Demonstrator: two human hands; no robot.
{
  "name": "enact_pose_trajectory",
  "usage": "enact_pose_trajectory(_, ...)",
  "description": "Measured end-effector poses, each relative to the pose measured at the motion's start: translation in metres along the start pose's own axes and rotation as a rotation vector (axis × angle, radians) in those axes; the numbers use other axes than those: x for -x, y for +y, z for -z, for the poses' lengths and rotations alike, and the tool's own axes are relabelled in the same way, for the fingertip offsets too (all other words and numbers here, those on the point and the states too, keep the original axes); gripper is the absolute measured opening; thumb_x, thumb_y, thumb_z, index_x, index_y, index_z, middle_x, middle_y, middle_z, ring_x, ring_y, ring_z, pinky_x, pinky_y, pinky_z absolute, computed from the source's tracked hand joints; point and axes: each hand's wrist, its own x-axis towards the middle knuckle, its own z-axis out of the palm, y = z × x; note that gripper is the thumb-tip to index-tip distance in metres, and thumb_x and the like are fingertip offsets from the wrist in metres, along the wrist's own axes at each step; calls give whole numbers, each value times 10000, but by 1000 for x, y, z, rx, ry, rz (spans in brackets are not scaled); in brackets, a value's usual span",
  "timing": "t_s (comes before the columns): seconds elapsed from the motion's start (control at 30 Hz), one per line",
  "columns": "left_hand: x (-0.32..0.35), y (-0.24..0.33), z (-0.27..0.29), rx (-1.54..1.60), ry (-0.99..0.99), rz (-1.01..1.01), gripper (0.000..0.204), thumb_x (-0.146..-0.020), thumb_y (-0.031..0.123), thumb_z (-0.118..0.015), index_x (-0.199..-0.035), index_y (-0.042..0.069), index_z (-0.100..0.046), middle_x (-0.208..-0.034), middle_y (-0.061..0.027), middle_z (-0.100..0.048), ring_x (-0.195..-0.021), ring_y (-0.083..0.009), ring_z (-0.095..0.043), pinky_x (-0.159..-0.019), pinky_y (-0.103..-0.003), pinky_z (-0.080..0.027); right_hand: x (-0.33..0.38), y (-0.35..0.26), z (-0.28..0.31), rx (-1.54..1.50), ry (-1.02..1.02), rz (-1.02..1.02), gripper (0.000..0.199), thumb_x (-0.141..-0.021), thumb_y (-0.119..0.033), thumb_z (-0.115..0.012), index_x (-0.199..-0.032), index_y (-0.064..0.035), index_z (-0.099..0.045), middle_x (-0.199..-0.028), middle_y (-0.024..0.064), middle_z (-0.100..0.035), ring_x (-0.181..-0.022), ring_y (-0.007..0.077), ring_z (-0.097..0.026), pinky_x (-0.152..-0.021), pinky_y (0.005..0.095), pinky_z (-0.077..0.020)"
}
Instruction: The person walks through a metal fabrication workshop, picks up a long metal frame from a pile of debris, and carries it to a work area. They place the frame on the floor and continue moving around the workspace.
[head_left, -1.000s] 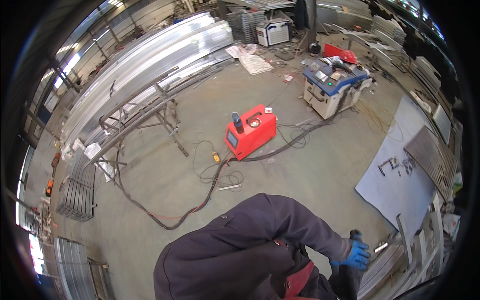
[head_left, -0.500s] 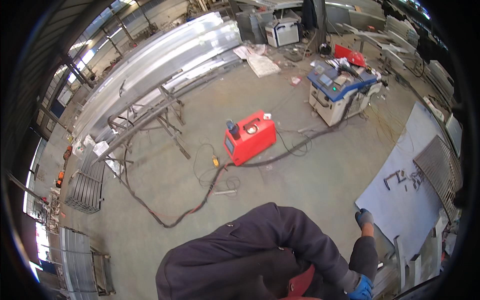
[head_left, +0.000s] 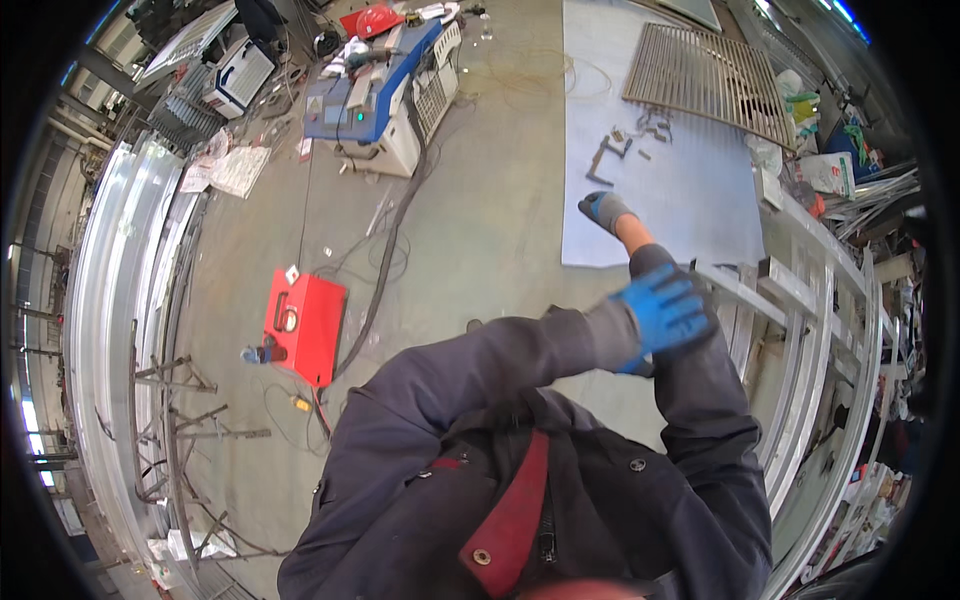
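My left arm reaches across my chest. My left hand (head_left: pixel 655 318), in a blue and grey work glove, lies over the dark sleeve (head_left: pixel 697 378) of my right forearm, its fingers spread apart and slightly blurred. My right hand (head_left: pixel 607 211), in a grey-blue glove, is stretched forward with its fingers curled in, and nothing shows in it. Bare skin shows between that glove and the sleeve. Below the right hand in view is the lower left part of a pale blue-grey sheet (head_left: pixel 665 215). Dark metal pieces (head_left: pixel 603 160) lie on the sheet just beyond the hand.
A slatted metal grate (head_left: pixel 705 80) rests at the sheet's far end. Metal frames (head_left: pixel 800 350) stand close on my right. A red machine (head_left: pixel 318 325) and a blue-and-white machine (head_left: pixel 375 110) stand ahead left, with a thick black cable (head_left: pixel 385 265) across the floor. Long metal profiles (head_left: pixel 105 300) are stacked far left.
The view has swung right, so the sheet is now ahead of me. My left hand has moved from low beside the right arm up onto its sleeve.
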Motion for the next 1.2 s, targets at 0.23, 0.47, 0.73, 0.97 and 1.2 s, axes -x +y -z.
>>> enact_pose_trajectory(0.23,-31,-104,-2,241,165,-285,984,-707,460,-799,-1523,17,-474,-1543,-180,-526,-1453,-336,-490,-1249,-547,-322,-113,19,28,117,-56,-191,481,-959,-447,-585,-1234,-89,-752,-1228,228,-736,-1159,442,-690,-1017,487,-550)
enact_pose_trajectory(0.47,-72,-164,-6,535,258,-505,441,-972,255,-530,-1305,8,-681,-1455,-126,-648,-1335,-277,-621,-1198,-445,-437,-120,90,21,-16,-158,-434,510,-948,-467,-631,-1271,-89,-746,-1239,210,-744,-1168,391,-706,-1013,462,-557)
enact_pose_trajectory(0.73,-166,-331,9,735,-140,-588,595,-965,342,-614,-1467,31,-550,-1480,-180,-603,-1329,-333,-617,-1187,-472,-432,-185,66,42,-499,-59,-353,476,-972,-446,-672,-1256,-73,-749,-1185,177,-776,-1083,274,-754,-931,376,-577)
enact_pose_trajectory(0.97,-181,-615,105,678,122,-126,732,-854,215,-756,-1523,25,-525,-1470,-200,-601,-1188,-377,-671,-1040,-478,-540,-314,26,130,-971,154,-325,429,-980,-313,-705,-1319,-50,-713,-1017,89,-769,-915,209,-719,-838,343,-569)
enact_pose_trajectory(1.2,-51,-829,165,1409,249,678,676,-950,-105,-551,-1601,30,-430,-1376,-178,-662,-1154,-249,-677,-1005,-389,-553,-478,99,202,-457,50,-284,483,-981,-397,-668,-1309,-46,-717,-1192,202,-765,-1092,349,-745,-947,414,-579)
